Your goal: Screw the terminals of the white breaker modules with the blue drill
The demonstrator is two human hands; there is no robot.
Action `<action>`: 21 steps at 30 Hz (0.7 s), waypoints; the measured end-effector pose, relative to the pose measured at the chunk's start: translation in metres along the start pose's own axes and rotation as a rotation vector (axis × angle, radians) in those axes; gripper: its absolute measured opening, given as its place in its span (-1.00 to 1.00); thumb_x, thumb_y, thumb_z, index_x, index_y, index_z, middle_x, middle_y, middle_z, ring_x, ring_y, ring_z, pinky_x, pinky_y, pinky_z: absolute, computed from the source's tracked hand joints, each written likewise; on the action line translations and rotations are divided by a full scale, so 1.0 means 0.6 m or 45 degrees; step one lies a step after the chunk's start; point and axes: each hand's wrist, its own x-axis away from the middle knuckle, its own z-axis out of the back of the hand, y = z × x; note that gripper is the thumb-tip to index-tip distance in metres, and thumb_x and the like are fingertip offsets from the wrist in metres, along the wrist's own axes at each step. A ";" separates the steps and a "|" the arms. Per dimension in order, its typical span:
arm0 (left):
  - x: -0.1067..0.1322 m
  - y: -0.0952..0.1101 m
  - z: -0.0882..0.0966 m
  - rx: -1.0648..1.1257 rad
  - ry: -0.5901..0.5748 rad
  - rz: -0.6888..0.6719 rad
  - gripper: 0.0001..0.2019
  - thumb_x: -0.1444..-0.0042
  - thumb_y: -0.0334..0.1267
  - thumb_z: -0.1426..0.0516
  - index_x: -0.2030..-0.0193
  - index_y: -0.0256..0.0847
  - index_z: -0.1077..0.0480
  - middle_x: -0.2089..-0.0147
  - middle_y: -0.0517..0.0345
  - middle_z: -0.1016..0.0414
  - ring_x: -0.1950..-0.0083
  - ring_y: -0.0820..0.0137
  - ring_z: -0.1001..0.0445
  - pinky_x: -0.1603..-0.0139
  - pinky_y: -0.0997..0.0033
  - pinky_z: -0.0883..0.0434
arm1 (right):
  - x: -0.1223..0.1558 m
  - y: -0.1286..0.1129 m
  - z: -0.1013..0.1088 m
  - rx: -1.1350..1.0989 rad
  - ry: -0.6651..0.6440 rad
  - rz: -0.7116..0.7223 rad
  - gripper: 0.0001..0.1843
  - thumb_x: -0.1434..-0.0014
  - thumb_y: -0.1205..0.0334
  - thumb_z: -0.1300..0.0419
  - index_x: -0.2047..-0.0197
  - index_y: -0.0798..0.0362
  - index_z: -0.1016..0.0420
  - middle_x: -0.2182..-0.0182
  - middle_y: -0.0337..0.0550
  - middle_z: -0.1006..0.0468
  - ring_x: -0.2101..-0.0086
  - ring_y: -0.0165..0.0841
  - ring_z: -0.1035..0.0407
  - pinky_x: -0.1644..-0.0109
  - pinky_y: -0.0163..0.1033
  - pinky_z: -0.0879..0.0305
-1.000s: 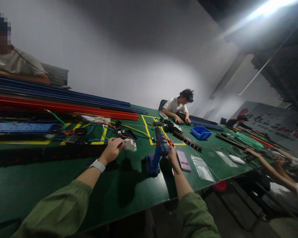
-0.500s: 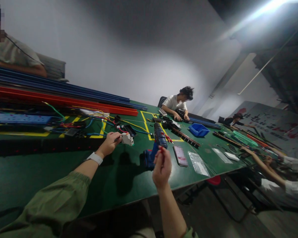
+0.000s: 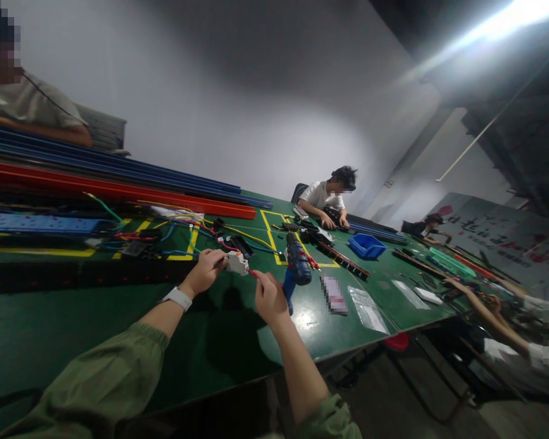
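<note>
My left hand [image 3: 203, 272], with a white watch on its wrist, pinches a small white circuit breaker [image 3: 238, 263] above the green table [image 3: 132, 329]. My right hand [image 3: 271, 299] is closed around a thin red piece [image 3: 251, 273], whose tip meets the breaker's right side. Most of that red piece is hidden by the fingers, so its kind is unclear. Just behind my right hand a blue cordless drill [image 3: 298, 261] stands on the table, apart from the fingers.
Coloured wires [image 3: 178, 219] and black parts lie beyond my left hand. Blue rails and an orange rail [image 3: 201, 204] run along the back. To the right are a phone [image 3: 333, 294], a plastic bag [image 3: 367, 310] and a blue bin [image 3: 366, 245]. Co-workers [image 3: 324, 198] sit around the table.
My right hand has moved left, from in front of the drill to the circuit breaker, bringing the red piece against it. The left hand keeps its hold on the breaker.
</note>
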 end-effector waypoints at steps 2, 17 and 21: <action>0.000 0.001 0.000 -0.007 -0.004 0.000 -0.66 -0.33 -0.03 0.06 0.17 -0.16 -0.43 0.13 0.09 -0.56 0.07 0.29 -0.42 -0.15 0.20 -0.16 | -0.007 0.005 -0.003 0.019 -0.009 -0.017 -0.57 -0.35 0.40 0.06 -0.17 0.05 -0.47 0.11 0.02 -0.54 0.06 -0.24 -0.43 -0.07 -0.19 -0.33; 0.004 0.023 -0.001 -0.431 -0.146 -0.010 -0.67 -0.17 0.09 -0.10 0.16 -0.12 -0.45 0.10 0.01 -0.55 0.05 0.16 -0.46 -0.07 0.12 -0.18 | -0.031 0.046 -0.056 0.162 -0.045 -0.193 -0.62 -0.24 0.54 0.06 0.04 0.12 -0.50 0.09 0.06 -0.47 0.05 -0.22 -0.38 -0.10 -0.17 -0.27; 0.004 0.025 0.003 -0.444 -0.260 -0.031 -0.76 -0.16 -0.01 -0.12 0.20 -0.12 -0.44 0.12 0.01 -0.52 0.10 0.18 -0.47 0.07 0.21 -0.25 | -0.029 0.065 -0.089 0.116 -0.085 -0.225 -0.62 -0.20 0.57 0.06 0.10 0.10 -0.50 0.12 0.03 -0.48 0.06 -0.23 -0.38 -0.09 -0.18 -0.27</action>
